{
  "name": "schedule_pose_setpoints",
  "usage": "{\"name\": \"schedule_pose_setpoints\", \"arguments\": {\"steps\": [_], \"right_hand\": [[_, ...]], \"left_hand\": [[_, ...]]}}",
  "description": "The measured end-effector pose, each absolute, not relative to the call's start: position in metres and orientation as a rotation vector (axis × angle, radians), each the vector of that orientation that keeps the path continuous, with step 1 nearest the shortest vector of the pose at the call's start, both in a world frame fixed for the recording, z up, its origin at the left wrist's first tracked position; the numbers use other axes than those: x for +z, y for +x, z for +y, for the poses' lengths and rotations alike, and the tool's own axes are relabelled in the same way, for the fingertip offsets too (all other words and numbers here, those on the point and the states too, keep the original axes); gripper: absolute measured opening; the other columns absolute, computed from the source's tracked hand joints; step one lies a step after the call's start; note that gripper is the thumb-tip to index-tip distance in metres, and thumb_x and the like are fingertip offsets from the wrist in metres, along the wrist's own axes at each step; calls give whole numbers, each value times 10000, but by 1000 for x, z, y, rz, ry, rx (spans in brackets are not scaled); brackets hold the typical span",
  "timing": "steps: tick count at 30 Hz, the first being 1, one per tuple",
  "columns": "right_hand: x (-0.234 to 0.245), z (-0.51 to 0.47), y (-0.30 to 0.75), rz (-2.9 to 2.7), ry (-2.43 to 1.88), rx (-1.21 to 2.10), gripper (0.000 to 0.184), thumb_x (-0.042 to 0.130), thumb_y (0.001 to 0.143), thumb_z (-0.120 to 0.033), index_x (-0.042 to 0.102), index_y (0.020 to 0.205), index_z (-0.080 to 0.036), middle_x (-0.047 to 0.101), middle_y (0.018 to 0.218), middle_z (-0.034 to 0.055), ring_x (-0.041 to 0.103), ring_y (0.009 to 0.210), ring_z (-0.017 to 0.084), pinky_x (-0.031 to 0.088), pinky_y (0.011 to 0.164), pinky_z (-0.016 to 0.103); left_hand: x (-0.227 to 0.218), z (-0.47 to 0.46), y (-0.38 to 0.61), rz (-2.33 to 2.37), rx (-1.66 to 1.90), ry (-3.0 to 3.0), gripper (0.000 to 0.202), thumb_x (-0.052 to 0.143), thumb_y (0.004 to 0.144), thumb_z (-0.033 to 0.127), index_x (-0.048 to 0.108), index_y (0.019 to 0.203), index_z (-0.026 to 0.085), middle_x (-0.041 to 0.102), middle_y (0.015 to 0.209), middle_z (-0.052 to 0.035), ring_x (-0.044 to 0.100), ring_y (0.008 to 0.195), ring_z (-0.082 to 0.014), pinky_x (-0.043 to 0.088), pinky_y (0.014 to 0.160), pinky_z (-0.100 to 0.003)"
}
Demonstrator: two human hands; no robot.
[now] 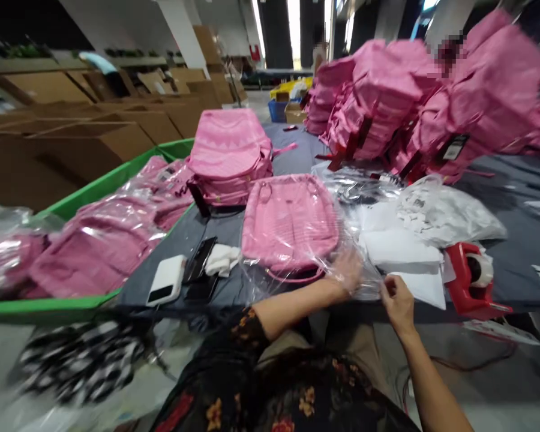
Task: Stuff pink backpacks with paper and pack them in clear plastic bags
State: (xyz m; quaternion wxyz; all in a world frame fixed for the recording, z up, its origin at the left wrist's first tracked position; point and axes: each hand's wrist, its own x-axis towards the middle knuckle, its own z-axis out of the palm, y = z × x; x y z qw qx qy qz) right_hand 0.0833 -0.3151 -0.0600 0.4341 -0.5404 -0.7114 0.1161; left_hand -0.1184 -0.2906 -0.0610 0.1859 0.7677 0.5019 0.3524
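Note:
A pink backpack (290, 225) lies flat at the table's front edge inside a clear plastic bag (256, 282). My left hand (347, 270) is at the bag's mouth, beside the backpack's lower right corner, with plastic over it; its fingers are blurred. To its right, my right hand (396, 300) pinches the edge of the same bag between closed fingers. Just behind the bagged backpack stands a stack of pink backpacks (229, 144) with a dark tag hanging down. White paper sheets (400, 246) lie beyond my right hand.
A red tape dispenser (470, 282) stands at the right front, near a white-filled plastic bag (450, 210). Large piles of pink backpacks (477, 102) cover the back right. Left are a white power bank (166, 281), a green-rimmed bin (49, 306) of bagged backpacks and cardboard boxes (130, 141).

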Motion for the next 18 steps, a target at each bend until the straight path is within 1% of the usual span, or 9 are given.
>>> {"name": "schedule_pose_setpoints", "arguments": {"steps": [2,4,6,9,10,12,14,16,18], "right_hand": [[-77,-328,88,-1709,-1420,421,290,526,925,-500,507,784,-248,554,671,-9,535,563,162,463,572,291],[-87,-343,85,-1644,-1472,564,321,548,907,-545,493,794,-250,543,636,-24,531,538,156,455,559,285],[-91,-355,77,-1556,-1492,700,357,562,896,-581,467,792,-253,523,590,-41,525,503,151,441,532,276],[-89,-362,66,-1489,-1475,684,398,582,882,-597,439,745,-251,472,590,-52,487,512,135,410,528,263],[-88,-362,66,-1506,-1460,629,402,586,878,-592,442,729,-247,476,621,-43,485,546,134,410,550,263],[-88,-359,69,-1549,-1454,534,403,583,880,-579,445,708,-241,486,673,-26,477,607,137,409,592,267],[-90,-357,77,-1550,-1500,490,421,578,879,-574,402,681,-246,448,659,-33,446,612,136,396,597,268],[-92,-358,84,-1537,-1560,458,406,577,866,-559,385,685,-250,419,653,-42,421,604,135,387,591,268],[-92,-359,86,-1586,-1576,432,324,570,852,-512,437,731,-243,468,706,-24,448,637,143,406,619,277]], "left_hand": [[-78,-365,-139,1191,904,2338,259,647,928,317,718,1169,255,723,1226,-91,642,1217,-250,475,1103,-412],[-87,-426,-172,1220,947,2461,293,573,968,286,693,1230,336,731,1191,-67,643,1209,-231,443,1126,-419],[-92,-462,-214,1795,1100,2306,313,613,944,294,679,1249,326,704,1196,-105,586,1277,-278,366,1172,-488],[-99,-478,-273,2533,1180,1756,304,642,907,365,676,1166,210,638,1233,-184,505,1331,-358,317,1156,-574],[-102,-480,-288,2619,1214,1601,273,612,912,400,672,1075,189,644,1161,-182,547,1256,-349,367,1107,-554],[-111,-486,-306,2678,1386,1291,282,546,917,471,599,851,202,632,909,-106,622,963,-272,474,939,-449],[-120,-497,-311,2628,1601,980,366,532,891,542,455,706,236,529,701,-8,564,707,-192,487,755,-342],[-125,-509,-306,2550,1698,797,433,570,846,580,370,655,247,465,618,37,506,611,-154,456,667,-291],[-125,-518,-300,2480,1653,781,430,589,834,570,404,632,238,493,590,37,499,594,-147,439,647,-280]]}}
